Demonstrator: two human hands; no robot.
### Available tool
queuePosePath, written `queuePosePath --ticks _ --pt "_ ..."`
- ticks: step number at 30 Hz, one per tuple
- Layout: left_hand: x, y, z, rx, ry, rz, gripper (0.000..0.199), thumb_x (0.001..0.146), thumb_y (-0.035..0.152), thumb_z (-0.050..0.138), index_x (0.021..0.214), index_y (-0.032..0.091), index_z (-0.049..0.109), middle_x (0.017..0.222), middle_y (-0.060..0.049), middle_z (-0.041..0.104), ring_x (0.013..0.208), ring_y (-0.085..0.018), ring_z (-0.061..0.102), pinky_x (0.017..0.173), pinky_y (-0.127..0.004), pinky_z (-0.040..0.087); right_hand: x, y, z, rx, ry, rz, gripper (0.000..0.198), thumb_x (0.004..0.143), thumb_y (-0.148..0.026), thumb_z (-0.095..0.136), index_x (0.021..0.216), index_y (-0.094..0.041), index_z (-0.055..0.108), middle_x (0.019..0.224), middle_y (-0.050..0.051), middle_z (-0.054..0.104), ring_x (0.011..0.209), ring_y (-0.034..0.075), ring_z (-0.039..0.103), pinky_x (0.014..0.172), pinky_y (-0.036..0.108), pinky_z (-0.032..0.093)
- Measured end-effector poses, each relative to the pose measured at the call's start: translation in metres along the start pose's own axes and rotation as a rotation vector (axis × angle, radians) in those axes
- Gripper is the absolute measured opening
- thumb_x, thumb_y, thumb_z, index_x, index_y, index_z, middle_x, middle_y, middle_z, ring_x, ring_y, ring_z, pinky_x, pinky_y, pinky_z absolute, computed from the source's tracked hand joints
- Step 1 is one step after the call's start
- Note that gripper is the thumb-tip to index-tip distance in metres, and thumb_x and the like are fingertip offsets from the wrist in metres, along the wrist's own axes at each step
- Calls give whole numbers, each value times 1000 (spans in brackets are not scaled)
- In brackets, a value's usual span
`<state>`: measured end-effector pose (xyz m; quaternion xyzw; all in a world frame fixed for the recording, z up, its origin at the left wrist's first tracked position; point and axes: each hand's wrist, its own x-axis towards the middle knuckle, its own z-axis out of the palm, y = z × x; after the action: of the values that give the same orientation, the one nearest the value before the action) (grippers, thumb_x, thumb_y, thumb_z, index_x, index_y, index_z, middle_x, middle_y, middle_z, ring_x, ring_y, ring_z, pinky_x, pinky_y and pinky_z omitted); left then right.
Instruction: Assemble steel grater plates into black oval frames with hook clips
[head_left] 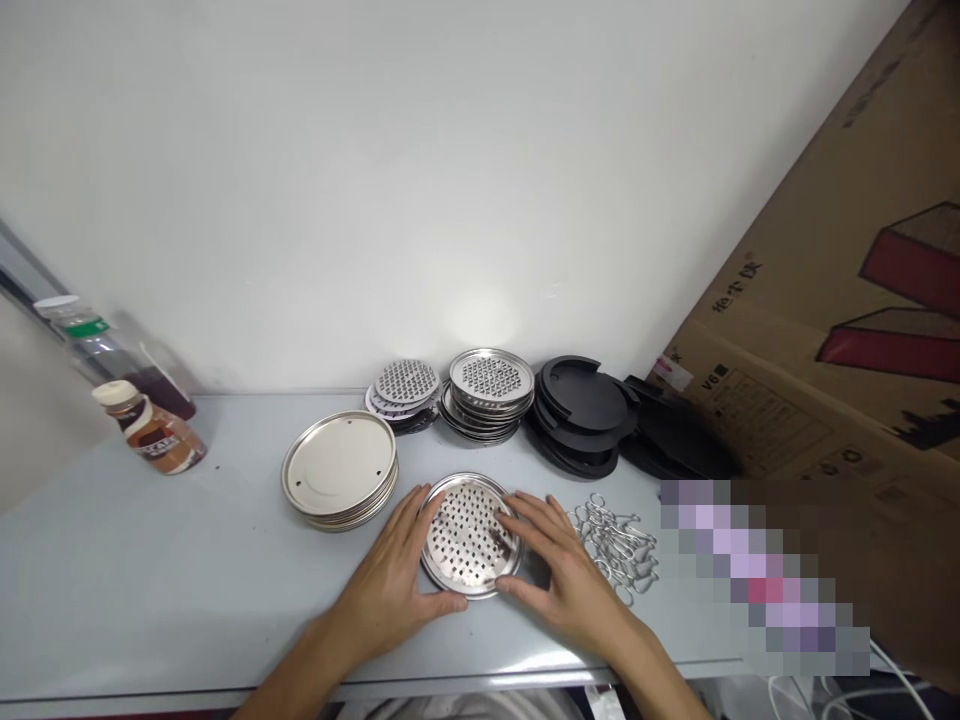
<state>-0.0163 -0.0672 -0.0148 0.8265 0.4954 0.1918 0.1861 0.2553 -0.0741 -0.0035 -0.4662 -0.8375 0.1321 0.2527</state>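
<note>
A round, shiny metal grater plate [466, 540] dotted with small holes lies on the table in front of me, seated in a rimmed metal disc. My left hand [397, 565] grips its left side, fingers along the rim and thumb at the lower edge. From the right, my right hand [559, 565] holds the same plate, with fingertips over its surface and thumb on the lower right rim. Just left of my left hand stands a stack of plain cream metal discs [339, 465]. A pile of wire clips with loops [619, 550] lies beside my right hand.
Along the wall sit loose grater inserts [406, 382], a stack of rimmed grater plates [491, 380] and black plastic round bases [589, 400]. Two drink bottles [161, 440] stand at the left. A large cardboard box [780, 370] leans at the right, near a blurred patch.
</note>
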Motion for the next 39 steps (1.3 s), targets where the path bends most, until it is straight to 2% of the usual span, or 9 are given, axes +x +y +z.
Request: queuePosePath --ticks 4,7,14,20,26,30,34,36,39 --pt "0 0 0 2 -12 -23 106 71 46 80 155 22 20 161 -15 23 147 -37 23 117 -57 29 19 -3 -17 -65 284 -85 29 94 -32 60 121 -23 64 125 10 68 114 27 63 102 49 47" --pt "1 1 -1 -7 -16 -28 106 71 44 81 155 23 21 161 -15 23 147 -37 21 117 -58 28 52 -1 -40 -225 453 -118 22 96 -21 53 112 -21 68 107 9 74 93 23 68 85 39 53" --pt "2 -2 1 -34 -13 -19 108 70 42 82 156 28 17 162 -14 21 148 -36 20 117 -58 28 131 15 -63 -586 317 -30 28 97 -14 44 107 -19 69 112 10 70 94 21 65 72 29 49" --pt "1 -1 0 -52 -8 -16 109 67 47 83 155 28 20 162 -12 23 148 -35 21 118 -57 28 140 24 -56 -632 273 -72 24 96 -13 46 89 -16 69 99 12 70 88 23 62 64 29 44" --pt "1 2 -3 -63 -23 -26 114 66 47 84 156 25 17 161 -14 23 148 -35 21 118 -57 27 146 32 -66 -628 341 -123 25 96 -11 42 102 -14 67 106 13 69 95 26 58 78 35 47" --pt "2 3 -3 -82 -11 -23 121 61 43 88 156 25 15 160 -15 25 147 -37 23 118 -58 28 143 22 -78 -460 459 -245 25 96 -11 43 108 -17 65 108 11 69 97 25 58 86 38 50" --pt "3 2 -1 -96 16 -35 125 57 40 90 156 25 15 160 -15 28 146 -38 25 118 -57 29 113 -6 -88 -185 609 -313 19 93 -13 54 106 -22 65 102 8 70 100 24 61 91 42 51" --pt "3 2 0 -106 22 -51 127 56 39 91 156 24 14 159 -17 28 145 -39 26 118 -58 29 86 -20 -87 -9 638 -220 17 91 -16 59 104 -25 66 101 6 70 98 24 64 91 43 52" --pt "3 2 1 -134 18 -64 130 56 38 91 157 23 9 159 -20 27 145 -40 27 116 -60 29 44 -30 -78 382 594 98 14 89 -26 66 103 -25 68 98 6 70 88 22 66 81 36 55"
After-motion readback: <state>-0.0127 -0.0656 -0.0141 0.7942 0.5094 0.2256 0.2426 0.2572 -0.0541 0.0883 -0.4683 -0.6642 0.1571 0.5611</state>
